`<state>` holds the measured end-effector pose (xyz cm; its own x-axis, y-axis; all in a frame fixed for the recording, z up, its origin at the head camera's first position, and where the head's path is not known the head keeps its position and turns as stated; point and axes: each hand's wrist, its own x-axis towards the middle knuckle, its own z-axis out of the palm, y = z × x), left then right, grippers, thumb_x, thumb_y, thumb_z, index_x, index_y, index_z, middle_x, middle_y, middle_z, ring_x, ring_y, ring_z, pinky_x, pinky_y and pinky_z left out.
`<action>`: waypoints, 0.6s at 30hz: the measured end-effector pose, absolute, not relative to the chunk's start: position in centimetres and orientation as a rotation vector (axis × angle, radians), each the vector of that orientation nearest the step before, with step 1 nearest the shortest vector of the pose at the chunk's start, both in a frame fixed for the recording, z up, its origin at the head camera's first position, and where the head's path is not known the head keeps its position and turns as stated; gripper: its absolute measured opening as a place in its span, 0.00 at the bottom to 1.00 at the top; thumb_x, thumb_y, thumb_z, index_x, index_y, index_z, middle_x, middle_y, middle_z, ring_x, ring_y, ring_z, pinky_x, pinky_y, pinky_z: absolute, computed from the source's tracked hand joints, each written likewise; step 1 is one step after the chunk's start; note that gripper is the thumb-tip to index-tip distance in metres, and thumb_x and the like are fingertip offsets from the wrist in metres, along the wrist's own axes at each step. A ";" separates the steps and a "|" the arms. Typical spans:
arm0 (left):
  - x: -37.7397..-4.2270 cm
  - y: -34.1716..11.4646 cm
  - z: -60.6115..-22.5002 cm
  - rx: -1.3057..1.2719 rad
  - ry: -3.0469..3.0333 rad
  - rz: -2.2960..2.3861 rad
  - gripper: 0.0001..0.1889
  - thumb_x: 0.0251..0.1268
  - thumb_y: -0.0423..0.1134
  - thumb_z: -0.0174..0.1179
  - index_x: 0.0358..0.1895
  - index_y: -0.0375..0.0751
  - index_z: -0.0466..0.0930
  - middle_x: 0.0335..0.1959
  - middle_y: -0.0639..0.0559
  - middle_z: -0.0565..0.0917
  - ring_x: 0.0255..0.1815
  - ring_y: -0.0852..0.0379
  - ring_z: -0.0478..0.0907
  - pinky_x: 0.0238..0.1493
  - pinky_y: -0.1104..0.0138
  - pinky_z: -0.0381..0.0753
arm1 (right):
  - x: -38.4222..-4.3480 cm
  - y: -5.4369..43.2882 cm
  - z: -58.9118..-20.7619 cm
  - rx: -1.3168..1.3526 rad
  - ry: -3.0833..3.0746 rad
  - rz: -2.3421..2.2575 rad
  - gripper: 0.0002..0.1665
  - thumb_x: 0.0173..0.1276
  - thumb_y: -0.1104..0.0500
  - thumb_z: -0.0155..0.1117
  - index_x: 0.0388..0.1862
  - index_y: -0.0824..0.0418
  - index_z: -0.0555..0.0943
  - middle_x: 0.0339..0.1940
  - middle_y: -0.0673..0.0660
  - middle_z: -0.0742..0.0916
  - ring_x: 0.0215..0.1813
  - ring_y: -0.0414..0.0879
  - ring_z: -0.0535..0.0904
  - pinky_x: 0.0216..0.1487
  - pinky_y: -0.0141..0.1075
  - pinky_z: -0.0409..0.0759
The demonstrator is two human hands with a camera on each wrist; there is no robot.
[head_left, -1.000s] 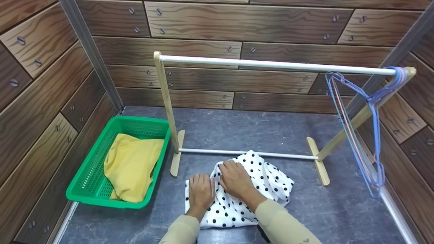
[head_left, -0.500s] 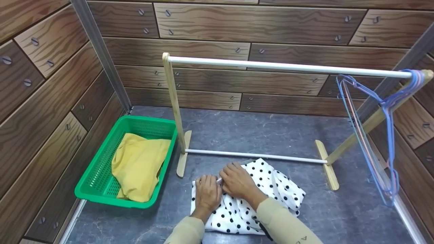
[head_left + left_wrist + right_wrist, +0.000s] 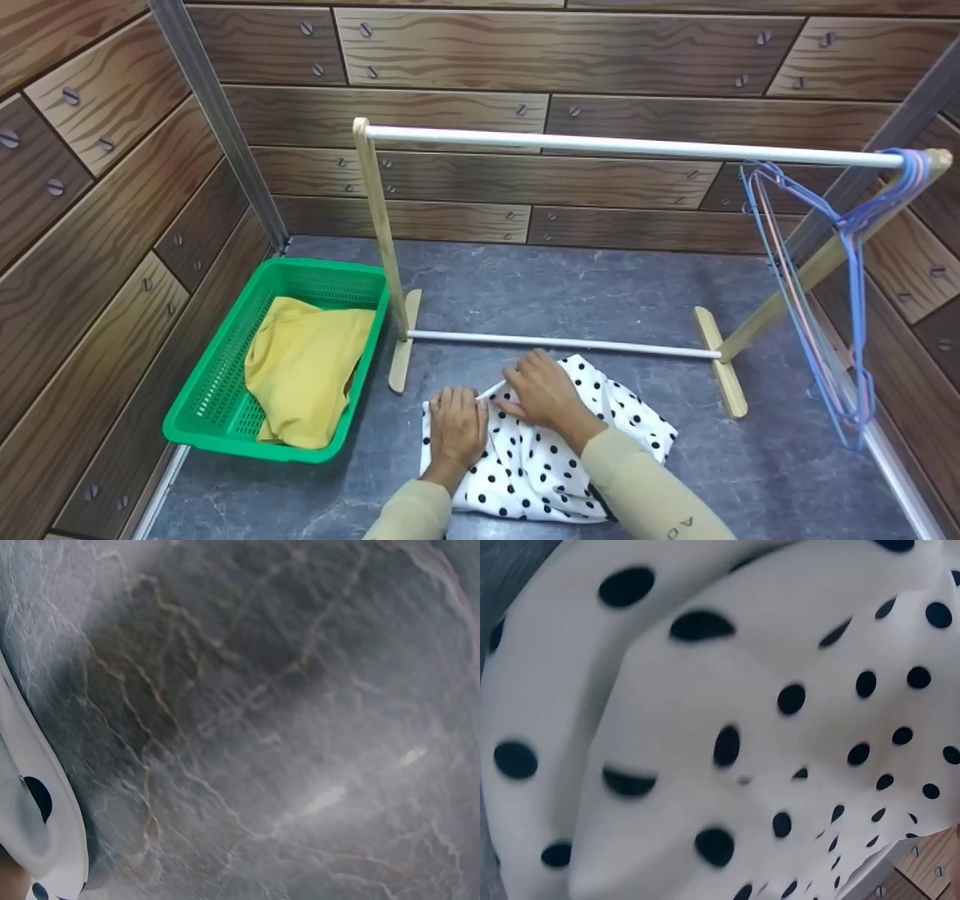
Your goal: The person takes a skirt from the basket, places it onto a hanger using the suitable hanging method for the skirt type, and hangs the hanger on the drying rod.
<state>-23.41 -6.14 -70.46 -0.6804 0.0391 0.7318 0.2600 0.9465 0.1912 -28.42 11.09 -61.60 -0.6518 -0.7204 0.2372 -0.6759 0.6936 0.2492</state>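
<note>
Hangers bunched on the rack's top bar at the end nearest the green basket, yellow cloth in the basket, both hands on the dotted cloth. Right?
Not the hangers: the head view shows them at the end of the top bar farthest from the green basket. Yellow cloth in the basket, left hand and right hand on the dotted cloth: correct.

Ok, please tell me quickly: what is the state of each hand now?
Left hand: closed, holding the dotted cloth.
Right hand: on the dotted cloth, thumb spread; whether it grips cannot be told.
</note>
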 end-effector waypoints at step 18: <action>-23.0 -6.2 -70.2 -0.169 -2.370 -0.379 0.13 0.72 0.48 0.45 0.37 0.43 0.72 0.30 0.50 0.72 0.34 0.50 0.67 0.47 0.56 0.65 | -28.9 14.5 -61.7 1.049 -2.357 -0.081 0.29 0.70 0.33 0.53 0.32 0.58 0.77 0.28 0.56 0.83 0.34 0.54 0.80 0.44 0.47 0.78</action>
